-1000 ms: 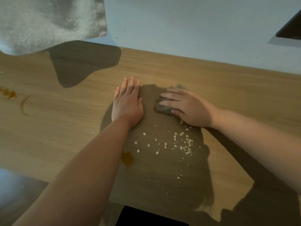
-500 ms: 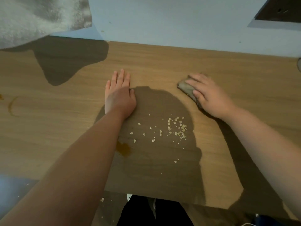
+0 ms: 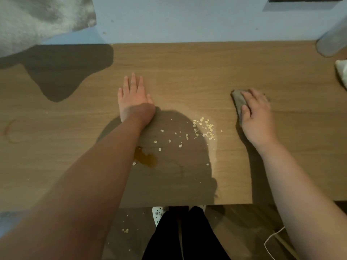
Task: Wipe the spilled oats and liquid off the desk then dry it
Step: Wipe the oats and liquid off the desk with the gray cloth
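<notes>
Scattered oats (image 3: 203,129) lie on the wooden desk (image 3: 187,68) near its middle, with looser flakes trailing left. A brown liquid puddle (image 3: 145,158) sits beside my left forearm. My left hand (image 3: 134,96) rests flat on the desk, fingers together, holding nothing. My right hand (image 3: 256,113) presses a grey cloth (image 3: 238,100) onto the desk, well to the right of the oats. Only the cloth's left edge shows from under the fingers.
A faint brown ring stain (image 3: 9,131) marks the desk's left side. A grey towel (image 3: 37,21) hangs at the top left. A clear container (image 3: 332,40) and a white cloth (image 3: 342,72) are at the right edge. Oats (image 3: 125,230) lie on the floor below the front edge.
My right hand slid the grey cloth rightwards, away from the oats and from my left hand. The left hand stayed flat in place.
</notes>
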Action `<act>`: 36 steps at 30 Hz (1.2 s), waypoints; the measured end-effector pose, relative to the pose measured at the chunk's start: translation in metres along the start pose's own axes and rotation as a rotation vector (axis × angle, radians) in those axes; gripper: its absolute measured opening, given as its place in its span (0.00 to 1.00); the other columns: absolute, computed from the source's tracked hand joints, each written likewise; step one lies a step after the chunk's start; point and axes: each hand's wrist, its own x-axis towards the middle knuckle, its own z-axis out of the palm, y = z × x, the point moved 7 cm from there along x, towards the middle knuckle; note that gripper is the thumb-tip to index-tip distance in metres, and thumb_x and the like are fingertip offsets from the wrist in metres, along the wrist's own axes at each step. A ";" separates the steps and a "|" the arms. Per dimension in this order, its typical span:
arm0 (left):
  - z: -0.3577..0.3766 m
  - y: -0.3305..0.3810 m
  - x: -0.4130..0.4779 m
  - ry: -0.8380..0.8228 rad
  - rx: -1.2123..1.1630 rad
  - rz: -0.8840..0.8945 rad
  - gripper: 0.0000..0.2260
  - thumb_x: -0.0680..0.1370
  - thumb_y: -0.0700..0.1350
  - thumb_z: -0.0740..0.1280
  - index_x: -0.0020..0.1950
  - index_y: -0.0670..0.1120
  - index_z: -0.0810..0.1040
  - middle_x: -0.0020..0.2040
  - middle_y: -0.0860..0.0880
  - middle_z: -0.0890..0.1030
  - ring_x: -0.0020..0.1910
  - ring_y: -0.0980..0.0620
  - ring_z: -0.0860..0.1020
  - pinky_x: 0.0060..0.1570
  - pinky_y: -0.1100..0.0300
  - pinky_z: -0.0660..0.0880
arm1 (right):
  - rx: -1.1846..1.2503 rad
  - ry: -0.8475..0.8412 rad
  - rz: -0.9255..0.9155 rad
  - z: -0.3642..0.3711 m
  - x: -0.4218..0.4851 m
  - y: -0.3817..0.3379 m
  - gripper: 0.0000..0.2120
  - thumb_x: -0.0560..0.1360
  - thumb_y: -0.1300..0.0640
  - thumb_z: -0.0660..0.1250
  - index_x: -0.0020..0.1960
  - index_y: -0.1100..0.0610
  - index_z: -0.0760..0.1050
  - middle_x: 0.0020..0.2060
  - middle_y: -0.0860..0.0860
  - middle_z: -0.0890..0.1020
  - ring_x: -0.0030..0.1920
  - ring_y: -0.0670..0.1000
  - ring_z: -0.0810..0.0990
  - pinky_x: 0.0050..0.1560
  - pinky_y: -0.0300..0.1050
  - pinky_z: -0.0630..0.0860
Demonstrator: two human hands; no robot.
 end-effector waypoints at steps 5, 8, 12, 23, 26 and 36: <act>-0.005 -0.002 0.002 -0.049 -0.089 0.070 0.28 0.83 0.47 0.55 0.80 0.46 0.48 0.81 0.46 0.45 0.79 0.45 0.43 0.77 0.47 0.44 | -0.123 -0.157 -0.218 0.046 -0.055 -0.062 0.22 0.82 0.58 0.56 0.75 0.54 0.65 0.76 0.54 0.63 0.77 0.57 0.56 0.77 0.57 0.50; -0.015 -0.015 -0.007 -0.096 -0.327 0.087 0.25 0.83 0.43 0.57 0.79 0.47 0.56 0.81 0.45 0.49 0.79 0.45 0.45 0.77 0.48 0.44 | -0.128 -0.201 -0.258 0.039 -0.053 -0.053 0.21 0.82 0.58 0.55 0.76 0.55 0.64 0.76 0.54 0.62 0.77 0.57 0.56 0.77 0.58 0.50; -0.027 -0.075 -0.055 0.028 -0.375 0.009 0.23 0.82 0.39 0.58 0.78 0.45 0.62 0.80 0.46 0.56 0.79 0.46 0.49 0.77 0.48 0.47 | -0.012 0.073 0.062 0.017 -0.050 -0.021 0.20 0.82 0.61 0.56 0.73 0.59 0.67 0.74 0.59 0.66 0.75 0.62 0.60 0.76 0.60 0.54; 0.006 -0.154 -0.164 0.008 -0.075 -0.067 0.27 0.83 0.47 0.53 0.80 0.43 0.50 0.80 0.44 0.48 0.79 0.46 0.46 0.77 0.46 0.45 | -0.142 -0.060 -0.103 0.048 -0.050 -0.069 0.20 0.83 0.59 0.54 0.74 0.59 0.65 0.75 0.60 0.63 0.75 0.62 0.60 0.76 0.59 0.55; 0.008 -0.153 -0.165 0.025 -0.066 -0.072 0.27 0.83 0.48 0.52 0.80 0.44 0.49 0.80 0.45 0.47 0.79 0.47 0.44 0.77 0.48 0.43 | -0.159 0.072 0.065 0.054 -0.055 -0.078 0.20 0.82 0.59 0.55 0.72 0.60 0.67 0.74 0.60 0.66 0.74 0.63 0.60 0.75 0.58 0.55; 0.010 -0.153 -0.164 0.028 -0.034 -0.050 0.27 0.82 0.47 0.50 0.80 0.44 0.48 0.81 0.45 0.47 0.79 0.46 0.45 0.77 0.46 0.45 | -0.156 -0.014 -0.078 0.050 -0.041 -0.075 0.22 0.81 0.57 0.52 0.73 0.61 0.68 0.72 0.62 0.68 0.72 0.63 0.64 0.75 0.56 0.57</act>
